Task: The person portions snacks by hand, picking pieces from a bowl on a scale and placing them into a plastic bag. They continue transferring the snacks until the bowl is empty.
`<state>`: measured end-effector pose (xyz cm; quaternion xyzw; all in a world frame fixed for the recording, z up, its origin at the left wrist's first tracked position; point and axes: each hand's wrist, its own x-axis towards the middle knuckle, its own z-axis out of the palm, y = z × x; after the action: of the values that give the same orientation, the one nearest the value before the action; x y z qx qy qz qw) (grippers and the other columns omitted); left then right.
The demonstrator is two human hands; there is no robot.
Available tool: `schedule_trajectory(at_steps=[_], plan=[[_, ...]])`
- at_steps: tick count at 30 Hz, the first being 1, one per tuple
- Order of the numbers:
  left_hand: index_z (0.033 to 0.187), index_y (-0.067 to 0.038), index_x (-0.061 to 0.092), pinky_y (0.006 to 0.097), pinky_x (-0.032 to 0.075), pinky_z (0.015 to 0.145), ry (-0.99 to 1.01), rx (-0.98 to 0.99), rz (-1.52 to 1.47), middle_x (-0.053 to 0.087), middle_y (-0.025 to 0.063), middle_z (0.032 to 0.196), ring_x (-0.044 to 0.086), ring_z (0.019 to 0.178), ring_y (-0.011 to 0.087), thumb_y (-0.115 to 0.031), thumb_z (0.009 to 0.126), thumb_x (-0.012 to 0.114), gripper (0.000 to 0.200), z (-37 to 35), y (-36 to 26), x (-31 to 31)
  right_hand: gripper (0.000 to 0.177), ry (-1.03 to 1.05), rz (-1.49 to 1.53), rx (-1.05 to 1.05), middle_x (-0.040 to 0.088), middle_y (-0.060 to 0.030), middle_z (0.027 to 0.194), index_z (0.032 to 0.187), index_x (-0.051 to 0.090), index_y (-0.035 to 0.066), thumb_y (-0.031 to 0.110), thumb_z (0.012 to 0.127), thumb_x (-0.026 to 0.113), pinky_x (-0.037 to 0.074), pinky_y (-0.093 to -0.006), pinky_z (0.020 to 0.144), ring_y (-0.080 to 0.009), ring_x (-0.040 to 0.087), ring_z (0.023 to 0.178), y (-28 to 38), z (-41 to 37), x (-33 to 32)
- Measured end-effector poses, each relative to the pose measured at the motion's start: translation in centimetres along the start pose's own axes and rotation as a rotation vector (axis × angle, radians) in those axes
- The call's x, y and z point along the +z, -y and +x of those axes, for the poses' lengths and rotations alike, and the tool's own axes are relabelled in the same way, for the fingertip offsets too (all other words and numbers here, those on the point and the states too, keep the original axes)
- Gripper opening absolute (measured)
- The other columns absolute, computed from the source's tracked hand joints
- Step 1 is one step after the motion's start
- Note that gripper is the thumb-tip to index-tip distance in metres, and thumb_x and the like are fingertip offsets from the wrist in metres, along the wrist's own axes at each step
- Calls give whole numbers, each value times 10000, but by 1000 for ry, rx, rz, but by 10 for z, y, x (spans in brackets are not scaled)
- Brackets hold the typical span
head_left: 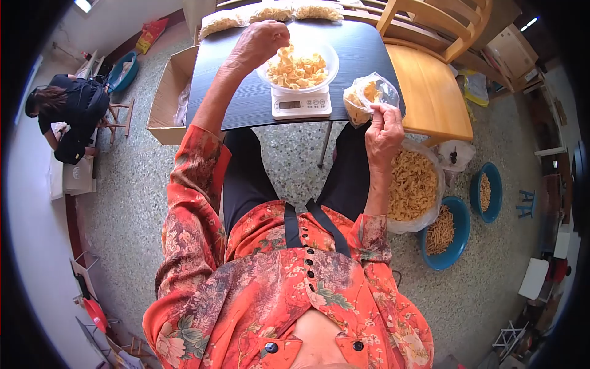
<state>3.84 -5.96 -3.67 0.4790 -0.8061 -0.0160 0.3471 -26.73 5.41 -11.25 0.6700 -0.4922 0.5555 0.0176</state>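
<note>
A white plastic bowl (332, 60) heaped with pale yellow, curled dried pieces (297, 69) rests on a white digital kitchen scale (301, 105). Over the bowl's far left rim is my left hand (263, 42), its fingers curled closed; whatever they hold is hidden. At the table's near right corner my right hand (385, 126) pinches the edge of a clear plastic bag (370, 98). The bag stands partly filled with the same pieces, its mouth spread to the right of the scale.
Filled bags (270, 12) line the dark table's (236, 77) far edge. A cardboard box (165, 98) stands left, a wooden chair (430, 92) right. Below right are a large lined tub (413, 184) of pieces and blue basins (458, 246). Another person (74, 111) sits far left.
</note>
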Motion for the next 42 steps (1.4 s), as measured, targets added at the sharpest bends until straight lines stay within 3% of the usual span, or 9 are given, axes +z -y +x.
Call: schedule_trajectory(at_steps=[3, 5, 14, 17, 20, 24, 26, 32, 42], plan=[[961, -51, 732, 309, 541, 657, -56, 15, 23, 696, 83, 823, 659, 726, 174, -146, 893, 709, 118, -4, -6, -2, 65, -14, 12, -24, 654, -140, 898, 908, 664, 2, -46, 877, 632, 541, -391, 768, -308, 665, 843, -3, 1, 3], [970, -51, 748, 252, 522, 555, -63, -276, -305, 694, 49, 780, 630, 654, 102, -159, 917, 715, 125, -7, -11, 0, 68, -11, 25, -16, 659, -139, 903, 907, 666, 3, -48, 872, 640, 543, -390, 769, -306, 669, 844, -3, 1, 2], [972, 26, 709, 198, 502, 509, -235, -840, -1135, 680, 61, 777, 614, 613, 91, -132, 880, 778, 196, -7, -1, 4, 52, -12, 34, -6, 675, -120, 898, 910, 679, 5, -37, 886, 661, 550, -361, 777, -272, 680, 846, -4, 0, 3], [1000, 9, 717, 195, 504, 515, -164, -801, -1277, 681, 55, 780, 613, 624, 77, -143, 896, 761, 189, -4, -21, 3, 63, -13, 22, -19, 669, -127, 899, 916, 677, 3, -46, 882, 656, 550, -366, 778, -284, 677, 853, -3, 1, 3], [1045, -17, 730, 198, 507, 507, 8, -406, -928, 688, 42, 787, 608, 627, 62, -172, 931, 721, 193, -2, -76, 11, 102, -9, 26, -27, 656, -152, 919, 938, 669, 6, -61, 869, 637, 551, -403, 780, -319, 673, 862, 1, 3, 2], [962, -38, 757, 187, 505, 482, 22, -215, -587, 641, 27, 829, 616, 632, 69, -158, 909, 737, 133, -1, -132, 46, 138, 6, 45, -65, 655, -153, 915, 958, 673, 21, -71, 864, 632, 557, -391, 766, -316, 676, 873, 5, 4, 3], [888, -34, 749, 302, 547, 620, -19, -31, -375, 622, 51, 849, 656, 705, 147, -122, 847, 763, 98, -2, -141, 71, 158, 1, 57, -75, 658, -146, 916, 965, 678, 30, -74, 854, 635, 559, -385, 756, -311, 679, 868, 6, 3, 4], [872, -69, 724, 377, 542, 725, 42, 29, -200, 649, 83, 886, 669, 784, 279, -118, 813, 740, 78, -3, -152, 109, 183, -10, 67, -58, 668, -147, 935, 971, 681, 28, -84, 841, 618, 559, -386, 740, -318, 682, 849, 4, -2, 4], [844, -127, 758, 363, 504, 862, 398, 249, 40, 675, -13, 914, 601, 1003, 233, -145, 721, 746, 126, -10, -150, 97, 114, -68, -10, -73, 664, -138, 922, 937, 671, 23, -47, 896, 590, 544, -418, 805, -324, 668, 893, 0, -4, -1]])
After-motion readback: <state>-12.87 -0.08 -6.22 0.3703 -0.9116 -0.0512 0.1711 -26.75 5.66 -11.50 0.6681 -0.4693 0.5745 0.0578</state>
